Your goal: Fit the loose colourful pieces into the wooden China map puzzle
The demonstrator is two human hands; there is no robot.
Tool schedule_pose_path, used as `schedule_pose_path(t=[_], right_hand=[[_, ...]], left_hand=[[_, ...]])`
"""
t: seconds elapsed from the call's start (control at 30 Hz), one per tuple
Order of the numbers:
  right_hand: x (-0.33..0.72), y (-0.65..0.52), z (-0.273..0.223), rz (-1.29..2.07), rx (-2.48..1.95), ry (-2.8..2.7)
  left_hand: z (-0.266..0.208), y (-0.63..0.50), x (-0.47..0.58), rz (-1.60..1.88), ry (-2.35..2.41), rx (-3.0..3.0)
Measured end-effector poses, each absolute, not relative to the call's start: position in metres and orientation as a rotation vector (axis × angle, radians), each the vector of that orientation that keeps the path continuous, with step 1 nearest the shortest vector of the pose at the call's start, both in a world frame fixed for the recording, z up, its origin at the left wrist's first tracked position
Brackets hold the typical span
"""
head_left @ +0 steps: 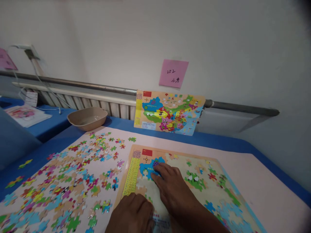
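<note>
A jigsaw puzzle board (175, 158) with a map design lies partly filled in front of me. My right hand (173, 187) rests over its upper left area, thumb and fingers stretched and slightly apart. Its fingertips touch the joined blue puzzle pieces (145, 168); no separate piece shows in its grasp. Lower down, my left hand (131, 213) lies by the board's lower left, beside the yellow printed strip (131, 176). Its fingers are curled, and whatever they hold is hidden. Many loose puzzle pieces (70, 191) are spread on the pink sheet to the left.
A printed reference map (170, 113) leans upright against the wall rail (243, 107) behind the board. At the back left stands a beige basin (87, 119). A pink note (173, 73) hangs on the wall. Another blue table (52, 118) holds papers (25, 115).
</note>
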State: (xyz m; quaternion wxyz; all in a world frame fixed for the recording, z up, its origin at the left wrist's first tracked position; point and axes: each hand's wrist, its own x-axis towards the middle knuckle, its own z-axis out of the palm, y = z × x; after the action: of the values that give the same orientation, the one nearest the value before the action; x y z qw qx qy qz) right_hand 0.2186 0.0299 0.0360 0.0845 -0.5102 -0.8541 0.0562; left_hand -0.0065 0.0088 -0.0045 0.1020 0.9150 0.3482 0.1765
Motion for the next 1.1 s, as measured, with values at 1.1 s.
schedule_pose_path(t=[1.1], right_hand=[[0.228,0.031,0.044,0.132,-1.469,-2.398]], left_hand=[[-0.012,0.005,-0.004,0.845,1.040,2.699]])
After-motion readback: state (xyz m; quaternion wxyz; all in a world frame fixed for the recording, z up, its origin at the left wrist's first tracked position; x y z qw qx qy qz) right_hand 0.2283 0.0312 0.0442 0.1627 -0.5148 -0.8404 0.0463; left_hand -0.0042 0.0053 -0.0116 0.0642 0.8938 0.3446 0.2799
